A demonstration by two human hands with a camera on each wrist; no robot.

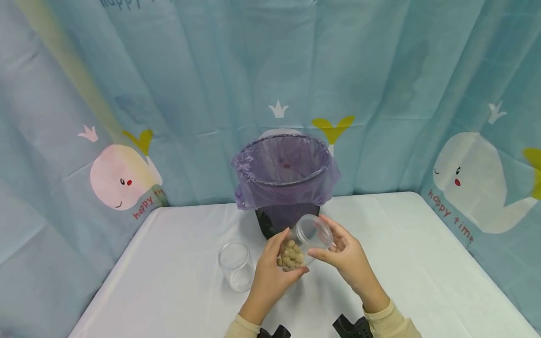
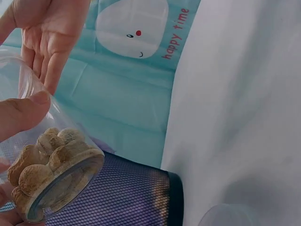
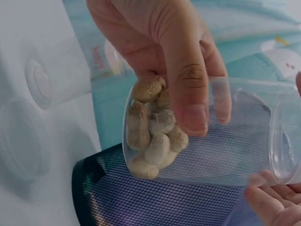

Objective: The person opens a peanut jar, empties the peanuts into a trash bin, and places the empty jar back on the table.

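My left hand [image 1: 270, 270] holds a clear plastic jar [image 1: 314, 234] on its side above the table, gripping the body near the base. Unshelled peanuts [image 1: 290, 256] are heaped at the base end of this jar. My right hand [image 1: 346, 256] is around the mouth end, thumb on the near side and fingers on the far side. In the left wrist view the fingers [image 2: 54, 61] of the right hand lie fairly straight beside the mouth. The left thumb [image 3: 188, 94] presses the jar wall in the right wrist view.
A second clear jar [image 1: 234, 260] stands on the white table [image 1: 169, 263] left of my hands. Behind the hands is a mesh bin [image 1: 287, 211] lined with a purple bag [image 1: 253, 192]. A clear round piece [image 3: 23, 146] lies on the table. A printed curtain [image 1: 203, 117] encloses the table.
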